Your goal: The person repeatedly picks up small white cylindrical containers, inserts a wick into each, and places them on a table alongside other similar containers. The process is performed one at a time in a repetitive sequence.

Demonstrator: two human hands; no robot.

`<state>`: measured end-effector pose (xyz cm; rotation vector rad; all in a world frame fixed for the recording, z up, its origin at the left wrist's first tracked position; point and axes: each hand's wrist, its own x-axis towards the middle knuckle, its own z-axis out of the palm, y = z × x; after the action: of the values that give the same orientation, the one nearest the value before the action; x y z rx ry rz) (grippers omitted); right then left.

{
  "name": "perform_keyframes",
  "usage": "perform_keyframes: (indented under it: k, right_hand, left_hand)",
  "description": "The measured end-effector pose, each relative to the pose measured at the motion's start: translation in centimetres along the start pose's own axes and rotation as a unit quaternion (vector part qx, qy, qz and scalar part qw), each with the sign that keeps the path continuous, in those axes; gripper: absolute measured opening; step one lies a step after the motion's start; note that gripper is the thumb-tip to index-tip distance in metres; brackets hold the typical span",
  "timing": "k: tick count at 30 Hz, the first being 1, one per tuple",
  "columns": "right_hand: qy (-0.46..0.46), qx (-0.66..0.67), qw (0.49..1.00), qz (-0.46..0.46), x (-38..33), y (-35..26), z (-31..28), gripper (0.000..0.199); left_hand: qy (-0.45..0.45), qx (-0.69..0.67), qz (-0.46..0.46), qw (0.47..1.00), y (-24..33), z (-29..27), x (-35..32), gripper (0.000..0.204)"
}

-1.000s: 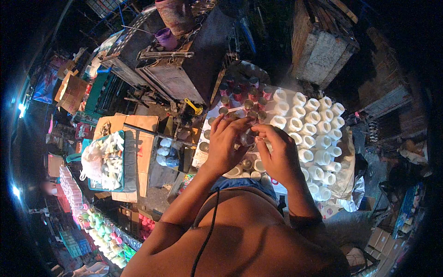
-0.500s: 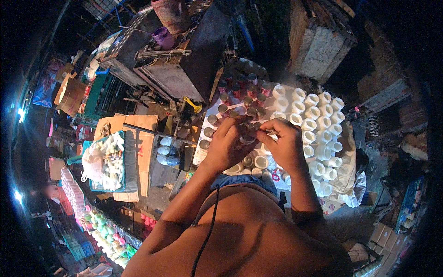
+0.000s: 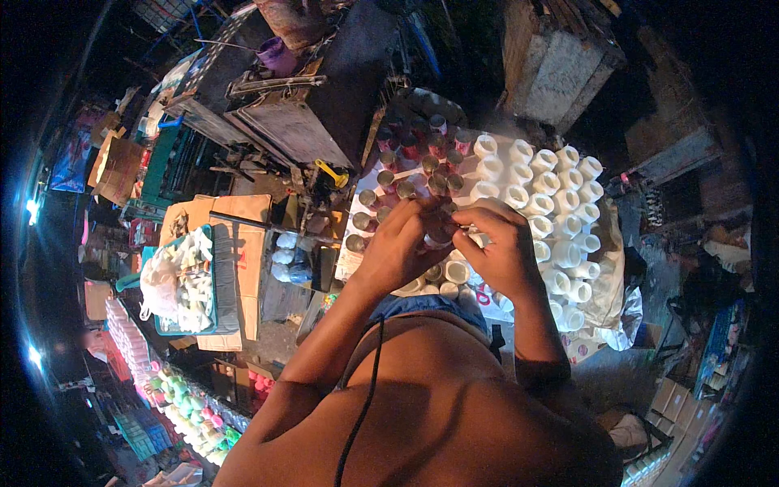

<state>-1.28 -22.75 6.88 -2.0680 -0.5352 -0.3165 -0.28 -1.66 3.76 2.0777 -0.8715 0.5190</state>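
My left hand point(image 3: 395, 245) is closed around a small round container point(image 3: 439, 230), dark inside with a pale lower edge, held over the near part of the table. My right hand point(image 3: 497, 247) is at its right side, with thumb and forefinger drawn together by its rim. The fingers hide much of the container, and its exact kind is unclear. Beyond my left hand stand several reddish cylinders with dark round tops point(image 3: 436, 145). Rows of white open-mouthed jars point(image 3: 539, 203) stand to the right of my right hand. A few pale jars point(image 3: 456, 272) sit close to my waist.
A brown paper sheet point(image 3: 610, 280) lies along the table's right edge. To the left, a teal crate point(image 3: 213, 286) of white pieces rests on cardboard point(image 3: 255, 235). A grimy metal cabinet point(image 3: 304, 126) and a wooden box point(image 3: 560, 77) stand beyond the table.
Both hands stay together at the container, which has tilted slightly, its rim less visible now. My right fingers have shifted a little along its edge. The whole view has shifted slightly.
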Motion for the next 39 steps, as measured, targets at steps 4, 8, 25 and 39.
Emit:
perform_keyframes:
  k: [4, 8, 25, 39]
  right_hand:
    - [0.006, 0.081, 0.994, 0.076, -0.4, 0.4, 0.4, 0.015]
    - [0.015, 0.143, 0.985, 0.099, -0.7, 0.7, 0.1, 0.011]
    - [-0.022, 0.003, 1.0, -0.022, -3.2, -0.5, 3.6, 0.047]
    - [-0.031, -0.087, 0.985, -0.145, -2.4, 1.3, 6.7, 0.024]
  left_hand:
    - [0.004, -0.016, -0.002, 1.0, -0.4, 0.3, -0.4, 0.06]
    - [-0.008, -0.013, -0.034, 0.999, -0.1, 0.2, -0.6, 0.053]
    - [0.21, -0.751, -0.495, 0.382, -7.8, 1.8, -3.8, 0.03]
    - [0.174, -0.788, -0.471, 0.357, -5.7, 3.1, -4.9, 0.034]
